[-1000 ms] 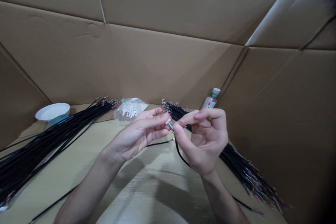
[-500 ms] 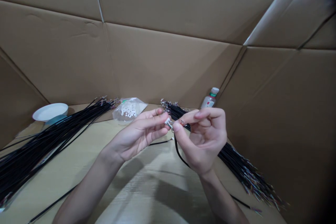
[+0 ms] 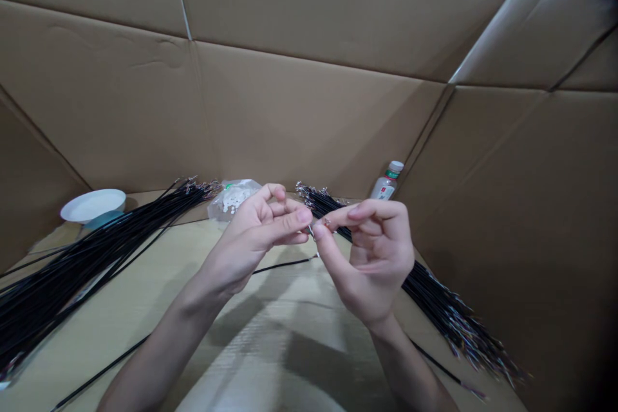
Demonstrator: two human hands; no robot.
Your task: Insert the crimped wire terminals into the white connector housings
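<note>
working at close range, the two hands meet just above the tabletop [image 3: 178, 299], and the step in hand looks like fine fitting or sorting of a cable's stripped ends. the left hand [image 3: 261, 232] has its thumb and fingers drawn narrow on a small whitish piece [image 3: 310, 230], mostly hidden at the tips, so its exact shape cannot be told. the right hand [image 3: 369, 254] pinches thin wires [image 3: 327, 222] between thumb and forefinger, their reddish ends showing over the thumb, its other fingers curled loosely. both pieces of work sit in the gap where the fingertips nearly meet; whether they touch is too small to tell. the next move would seem to call for a light, steady pinch and careful lining-up of one wire. below lies a single black cable [image 3: 282, 266] with a white tip. at the left is a bundle of black cables [image 3: 91, 270], at the right another cable bundle [image 3: 437, 306]; between their far ends, partly behind the left hand, rests a clear plastic bag [image 3: 216, 208] of small white pieces [image 3: 235, 198]
</note>
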